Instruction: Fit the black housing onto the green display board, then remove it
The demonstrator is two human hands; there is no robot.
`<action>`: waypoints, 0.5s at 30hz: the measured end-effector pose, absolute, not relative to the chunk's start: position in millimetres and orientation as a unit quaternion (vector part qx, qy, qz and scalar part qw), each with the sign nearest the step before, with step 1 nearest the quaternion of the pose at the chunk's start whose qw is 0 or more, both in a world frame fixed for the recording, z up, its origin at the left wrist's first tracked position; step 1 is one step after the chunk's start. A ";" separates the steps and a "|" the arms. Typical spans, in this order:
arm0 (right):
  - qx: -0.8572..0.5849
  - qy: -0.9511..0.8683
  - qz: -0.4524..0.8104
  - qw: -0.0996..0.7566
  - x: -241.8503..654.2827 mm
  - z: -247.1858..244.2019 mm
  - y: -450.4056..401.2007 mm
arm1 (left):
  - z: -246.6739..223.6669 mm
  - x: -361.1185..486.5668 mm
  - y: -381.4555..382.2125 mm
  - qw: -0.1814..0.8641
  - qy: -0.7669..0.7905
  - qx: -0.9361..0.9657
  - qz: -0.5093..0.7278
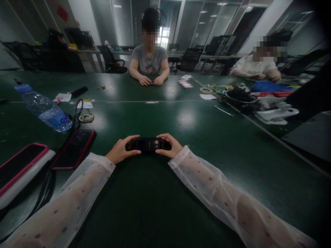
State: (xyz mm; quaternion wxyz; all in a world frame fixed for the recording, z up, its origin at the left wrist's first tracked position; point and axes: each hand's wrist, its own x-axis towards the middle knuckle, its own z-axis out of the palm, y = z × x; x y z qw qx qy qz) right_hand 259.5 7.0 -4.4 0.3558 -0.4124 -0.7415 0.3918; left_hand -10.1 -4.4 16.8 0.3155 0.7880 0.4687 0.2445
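Observation:
Both my hands grip a small black handheld device (148, 144), its long side running left to right above the green table. White marks and a small icon show on its dark face. My left hand (124, 148) pinches the left end, thumb along the near edge and fingers at the far edge. At the right end, my right hand (170, 144) holds it the same way. What kind of device it is, I cannot make out. Sheer white sleeves with dark dots cover my forearms.
To the left are a red-edged phone (74, 150), a pink-edged phone (24, 165) on a white block, a tilted water bottle (45, 108) and cables. A wrench (223, 111) and a cluttered pile (258, 100) lie right. Two people (150, 58) sit across the table (144, 117).

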 end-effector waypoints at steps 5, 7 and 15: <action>-0.440 -0.756 0.352 0.333 260.4 -8.2 6.5 | 17.6 -10.0 -4.2 0.311 0.478 0.785 0.241; -0.448 -0.760 0.333 0.333 259.9 -8.4 5.3 | 17.1 -10.0 -3.9 0.309 0.482 0.784 0.239; -0.450 -0.797 0.199 0.349 251.7 -0.8 -0.5 | 15.7 -8.7 -4.5 0.316 0.493 0.770 0.252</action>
